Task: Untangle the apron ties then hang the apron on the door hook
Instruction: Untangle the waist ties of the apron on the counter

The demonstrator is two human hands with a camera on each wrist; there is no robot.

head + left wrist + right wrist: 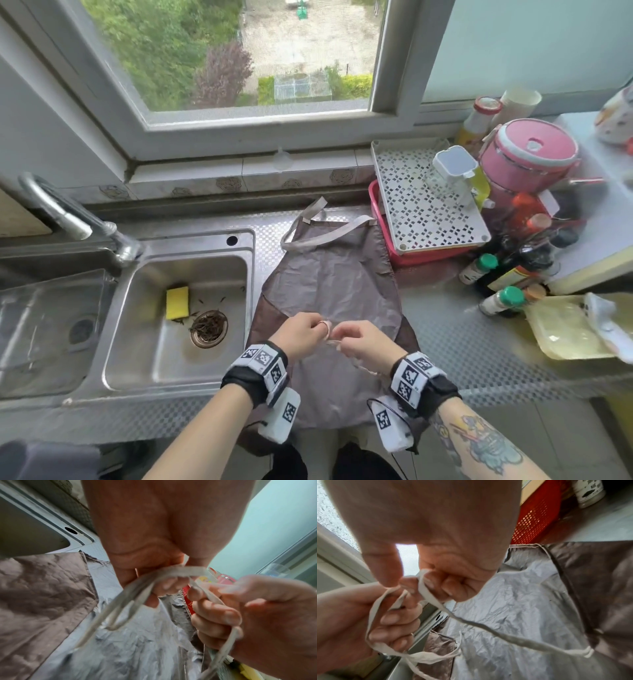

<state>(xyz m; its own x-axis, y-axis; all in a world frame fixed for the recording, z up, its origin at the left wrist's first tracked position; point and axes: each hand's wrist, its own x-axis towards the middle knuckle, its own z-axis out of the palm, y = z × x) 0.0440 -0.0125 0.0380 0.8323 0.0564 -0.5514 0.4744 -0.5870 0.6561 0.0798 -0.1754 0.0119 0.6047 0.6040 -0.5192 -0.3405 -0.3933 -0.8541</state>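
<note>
A grey-brown apron [329, 274] lies flat on the steel counter, its pale neck strap [325, 236] at the far end. Both hands meet above its middle. My left hand [303, 330] pinches a looped bunch of the pale ties [137, 588] between thumb and fingers. My right hand [359, 339] grips another strand of the same ties [488, 627], which runs down to the apron's side seam. The left wrist view shows the left hand [171, 580] above and the right hand [240, 608] below it. In the right wrist view, the right hand [409, 581] sits above the left hand [393, 622]. No door hook shows.
To the left is a steel sink [253, 274] with a yellow sponge [177, 303] and a faucet [68, 216]. A red basket [380, 219] under a white perforated tray [421, 205] touches the apron's right edge. Bottles [500, 301] and a pink container [531, 154] crowd the right.
</note>
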